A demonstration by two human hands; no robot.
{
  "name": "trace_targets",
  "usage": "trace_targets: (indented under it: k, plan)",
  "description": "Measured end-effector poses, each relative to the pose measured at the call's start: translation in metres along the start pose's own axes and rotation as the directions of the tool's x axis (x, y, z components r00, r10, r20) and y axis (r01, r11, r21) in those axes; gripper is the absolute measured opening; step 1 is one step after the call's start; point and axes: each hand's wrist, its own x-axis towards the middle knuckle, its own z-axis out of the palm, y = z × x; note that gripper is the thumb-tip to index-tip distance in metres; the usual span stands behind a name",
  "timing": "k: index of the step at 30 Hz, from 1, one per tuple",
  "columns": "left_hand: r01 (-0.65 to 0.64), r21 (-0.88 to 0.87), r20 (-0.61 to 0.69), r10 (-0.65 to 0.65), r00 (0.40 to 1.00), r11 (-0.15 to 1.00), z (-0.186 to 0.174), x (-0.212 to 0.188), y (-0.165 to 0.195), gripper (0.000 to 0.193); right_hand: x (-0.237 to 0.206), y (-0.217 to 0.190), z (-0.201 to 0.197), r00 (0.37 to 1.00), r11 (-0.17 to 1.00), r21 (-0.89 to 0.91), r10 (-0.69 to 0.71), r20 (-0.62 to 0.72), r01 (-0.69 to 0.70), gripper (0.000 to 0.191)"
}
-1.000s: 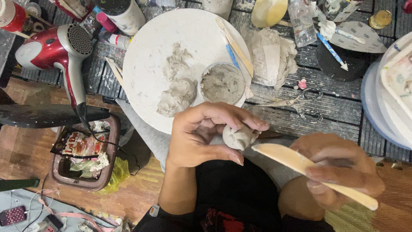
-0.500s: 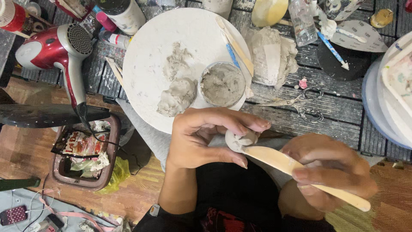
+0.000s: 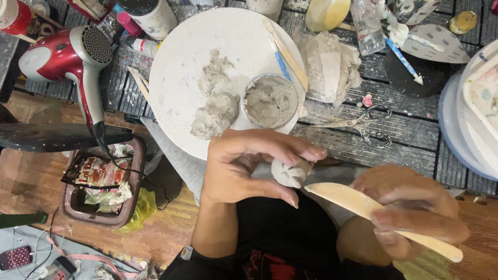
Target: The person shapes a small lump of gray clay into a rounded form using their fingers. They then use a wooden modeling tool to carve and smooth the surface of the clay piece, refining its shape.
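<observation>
Grey clay ball [image 3: 290,172], small and lumpy, sits pinched in the left hand [image 3: 249,166], thumb under and fingers over it, near the dark slatted wooden surface [image 3: 410,140]. That surface carries a round white board [image 3: 181,52] with clay lumps and a red hair dryer [image 3: 67,54] at far left; wood floor lies below. Just right, the right hand [image 3: 410,210] has its grip closed on a pale wooden modelling blade [image 3: 353,199], tip beside the ball.

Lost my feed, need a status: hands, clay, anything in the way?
Left hand grips small clay ball. Right hand holds wooden blade tool, tip just beside the ball. Nothing between them.
</observation>
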Motion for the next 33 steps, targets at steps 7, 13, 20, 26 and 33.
trace_targets:
  k: [7,13,20,26,33]
  plan:
    - [-0.064,0.184,0.030,0.059,0.998,0.981,-0.001,0.002,0.001,0.045,0.005,-0.003,-0.001,0.999,0.999,-0.040,0.035,0.036,-0.034,0.013]
    - [-0.107,0.252,0.070,0.093,0.993,0.962,-0.004,0.005,0.002,0.049,0.011,-0.004,-0.002,0.995,0.998,-0.034,0.062,0.080,-0.059,0.014]
    - [-0.104,0.299,0.081,0.083,0.993,0.948,-0.004,0.005,0.005,0.051,0.002,-0.008,-0.006,0.996,0.996,-0.057,0.072,0.054,-0.069,0.015]
    - [-0.135,0.315,0.093,0.111,0.989,0.939,-0.004,0.007,0.004,0.053,0.002,-0.006,-0.001,1.000,0.995,-0.097,0.018,0.026,-0.015,0.017]
    - [-0.127,0.351,0.088,0.102,0.991,0.928,-0.004,0.006,0.004,0.056,0.003,-0.012,-0.004,0.996,0.987,-0.160,0.034,0.083,-0.020,0.011]
